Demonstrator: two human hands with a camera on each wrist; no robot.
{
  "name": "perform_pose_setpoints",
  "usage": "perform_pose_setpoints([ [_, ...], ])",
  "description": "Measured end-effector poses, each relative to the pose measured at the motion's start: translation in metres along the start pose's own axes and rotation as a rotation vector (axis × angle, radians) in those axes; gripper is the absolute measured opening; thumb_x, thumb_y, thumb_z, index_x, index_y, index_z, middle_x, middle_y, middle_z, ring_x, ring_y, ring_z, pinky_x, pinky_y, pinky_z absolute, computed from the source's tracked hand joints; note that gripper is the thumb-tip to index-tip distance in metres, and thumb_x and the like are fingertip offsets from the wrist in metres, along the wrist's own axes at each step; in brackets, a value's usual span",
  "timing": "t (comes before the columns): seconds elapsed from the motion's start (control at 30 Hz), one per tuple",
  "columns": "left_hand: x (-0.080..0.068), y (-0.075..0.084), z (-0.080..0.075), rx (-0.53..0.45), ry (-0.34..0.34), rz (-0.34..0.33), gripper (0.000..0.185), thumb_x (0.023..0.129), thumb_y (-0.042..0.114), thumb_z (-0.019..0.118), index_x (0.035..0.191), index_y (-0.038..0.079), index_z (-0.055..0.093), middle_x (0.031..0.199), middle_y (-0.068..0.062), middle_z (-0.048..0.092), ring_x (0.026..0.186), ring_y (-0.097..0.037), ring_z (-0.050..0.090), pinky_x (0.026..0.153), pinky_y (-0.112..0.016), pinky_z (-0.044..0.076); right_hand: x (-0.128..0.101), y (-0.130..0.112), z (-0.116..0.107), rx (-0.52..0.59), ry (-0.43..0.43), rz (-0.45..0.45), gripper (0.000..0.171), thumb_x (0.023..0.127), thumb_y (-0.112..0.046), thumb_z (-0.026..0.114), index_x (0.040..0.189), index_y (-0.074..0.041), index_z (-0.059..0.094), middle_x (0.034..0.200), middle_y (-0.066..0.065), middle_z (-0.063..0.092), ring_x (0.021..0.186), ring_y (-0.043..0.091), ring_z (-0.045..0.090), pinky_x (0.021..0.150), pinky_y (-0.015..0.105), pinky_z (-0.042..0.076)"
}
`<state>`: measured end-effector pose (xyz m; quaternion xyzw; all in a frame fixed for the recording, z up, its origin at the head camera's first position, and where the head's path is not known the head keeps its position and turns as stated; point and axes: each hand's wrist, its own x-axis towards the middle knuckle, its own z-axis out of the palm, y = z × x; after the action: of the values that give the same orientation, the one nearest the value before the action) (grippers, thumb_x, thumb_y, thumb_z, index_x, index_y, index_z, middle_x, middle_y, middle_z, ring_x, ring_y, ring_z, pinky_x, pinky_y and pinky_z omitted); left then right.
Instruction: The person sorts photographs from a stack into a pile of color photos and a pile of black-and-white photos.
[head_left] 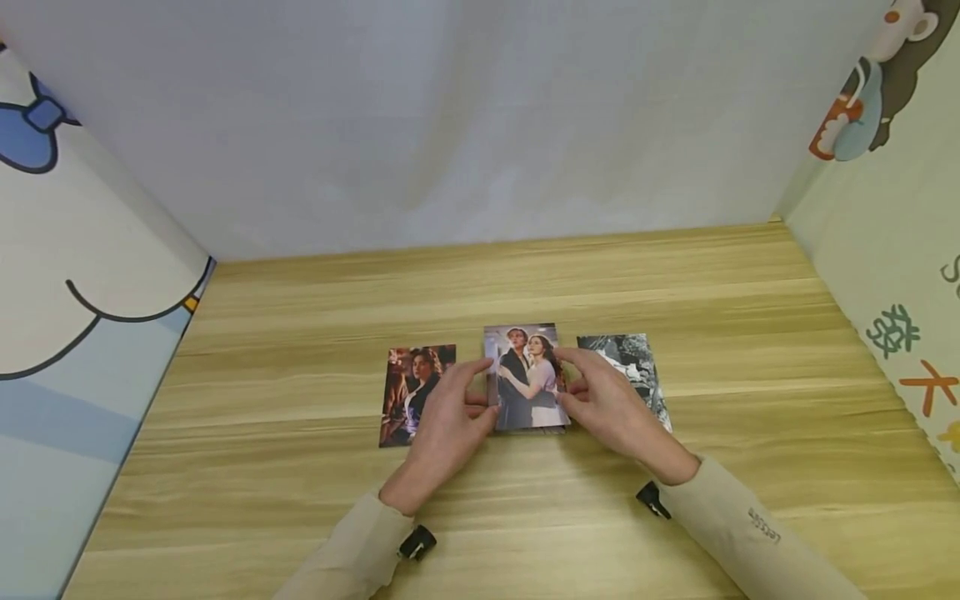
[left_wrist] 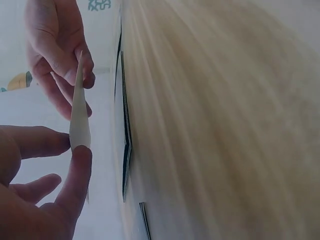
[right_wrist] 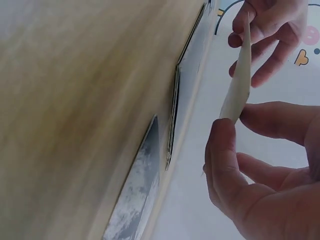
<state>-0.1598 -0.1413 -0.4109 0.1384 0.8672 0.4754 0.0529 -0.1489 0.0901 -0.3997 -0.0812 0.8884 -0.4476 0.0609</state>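
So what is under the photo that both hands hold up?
In the wrist views the held photo is lifted off the table, and another photo lies flat beneath it. Its picture side is not visible.

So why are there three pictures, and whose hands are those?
They are one person's two bare hands, filmed by three small cameras at once. The big picture comes from a camera on the person's head, looking down at a wooden table. The other two come from cameras on each wrist, so everything looks tilted sideways there. The left hand and the right hand together pinch one photo of a couple by its side edges, lifted off the table. In the wrist pictures you see that photo edge-on, like a thin strip. Two more photos lie flat: a colour photo on the left and a black-and-white photo on the right.
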Motion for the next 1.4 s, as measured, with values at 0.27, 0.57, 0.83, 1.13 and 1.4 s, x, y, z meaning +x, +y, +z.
perform_pose_setpoints([
  [0.27, 0.001, -0.001, -0.002, -0.043, 0.055, 0.006, 0.073, 0.083, -0.011, 0.076, 0.150, 0.000, 0.049, 0.135, -0.019, 0.057, 0.090, -0.024, 0.072, 0.073, -0.023, 0.060, -0.002, 0.000, 0.001, 0.043, 0.063, 0.003, 0.067, 0.089, 0.008, 0.069, 0.152, 0.003, 0.046, 0.147, 0.026, 0.050, 0.099, 0.031, 0.070, 0.074, 0.030, 0.061],
  [0.57, 0.001, 0.004, -0.012, -0.082, 0.057, -0.005, 0.068, 0.085, -0.008, 0.076, 0.148, -0.005, 0.052, 0.122, -0.017, 0.067, 0.092, -0.025, 0.074, 0.075, -0.024, 0.061, -0.001, -0.007, 0.003, 0.087, 0.095, 0.022, 0.072, 0.090, 0.006, 0.070, 0.155, 0.002, 0.041, 0.132, 0.023, 0.061, 0.096, 0.027, 0.071, 0.074, 0.029, 0.060],
  [0.83, -0.001, 0.006, -0.019, -0.107, 0.096, -0.001, 0.058, 0.090, -0.005, 0.073, 0.145, -0.002, 0.057, 0.117, -0.016, 0.070, 0.095, -0.026, 0.074, 0.077, -0.025, 0.061, -0.003, -0.013, 0.004, 0.122, 0.122, 0.001, 0.071, 0.090, 0.006, 0.071, 0.155, 0.000, 0.043, 0.124, 0.019, 0.064, 0.096, 0.027, 0.071, 0.076, 0.027, 0.060],
  [1.13, -0.004, 0.004, -0.026, -0.146, 0.139, 0.005, 0.052, 0.092, -0.006, 0.069, 0.142, 0.000, 0.061, 0.114, -0.014, 0.070, 0.095, -0.025, 0.073, 0.077, -0.028, 0.061, -0.003, -0.020, 0.006, 0.177, 0.131, -0.023, 0.068, 0.091, 0.005, 0.070, 0.154, -0.002, 0.046, 0.118, 0.016, 0.064, 0.098, 0.029, 0.072, 0.081, 0.030, 0.061],
  [1.4, -0.006, 0.003, -0.033, -0.122, 0.180, 0.006, 0.050, 0.091, -0.005, 0.070, 0.140, 0.001, 0.063, 0.112, -0.014, 0.070, 0.093, -0.025, 0.073, 0.077, -0.029, 0.062, -0.003, -0.026, 0.008, 0.200, 0.137, -0.037, 0.064, 0.094, 0.002, 0.068, 0.154, -0.005, 0.047, 0.115, 0.013, 0.065, 0.098, 0.028, 0.073, 0.081, 0.032, 0.061],
])
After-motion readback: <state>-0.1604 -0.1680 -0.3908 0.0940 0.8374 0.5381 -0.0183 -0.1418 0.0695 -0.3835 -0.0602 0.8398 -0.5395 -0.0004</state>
